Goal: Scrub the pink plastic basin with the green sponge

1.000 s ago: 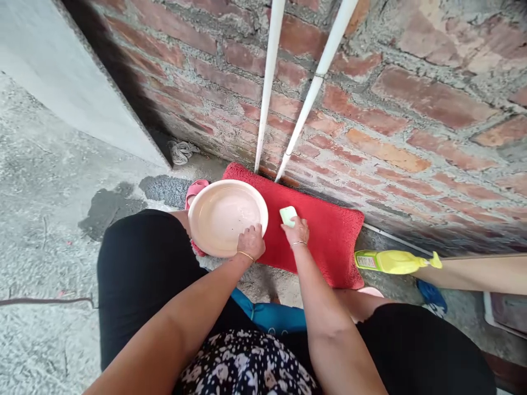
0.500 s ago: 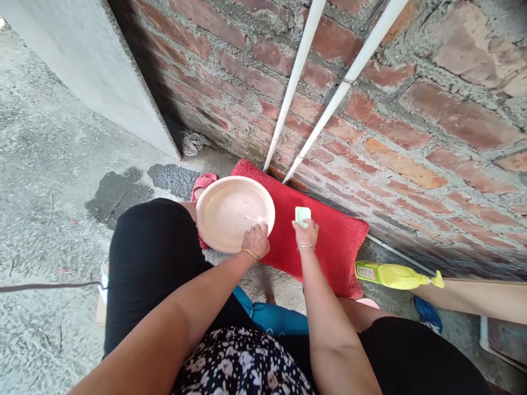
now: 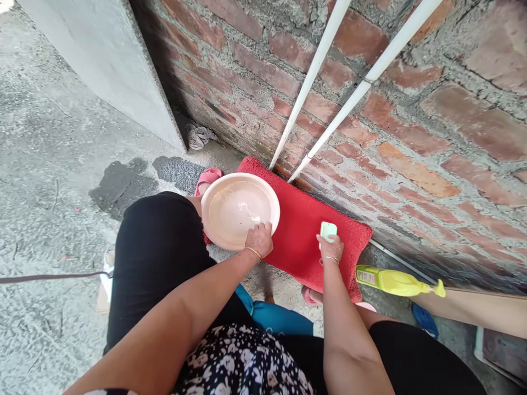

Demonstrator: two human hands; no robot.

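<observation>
My left hand (image 3: 259,239) grips the near right rim of a pale pink basin (image 3: 218,233), its fingers curled over the edge. Some clear water shows in the basin, which stands over the left end of a red mat (image 3: 296,225) with a shaggy border. Over the right part of that mat, my right hand (image 3: 332,248) is closed around a pale green rounded block (image 3: 328,229). The block's underside is hidden, so its exact kind cannot be made out.
A yellow spray bottle (image 3: 395,281) lies right of the mat, near a blue shoe (image 3: 425,319). Two white pipes (image 3: 313,71) run down the brick wall (image 3: 395,159) behind. Blue cloth (image 3: 275,317) is below the mat; a rag (image 3: 199,136) lies by the grey slab (image 3: 119,71).
My right hand has moved right and slightly nearer to me over the mat with the pale green block. My left hand stays on the basin's rim; the whole view has shifted slightly.
</observation>
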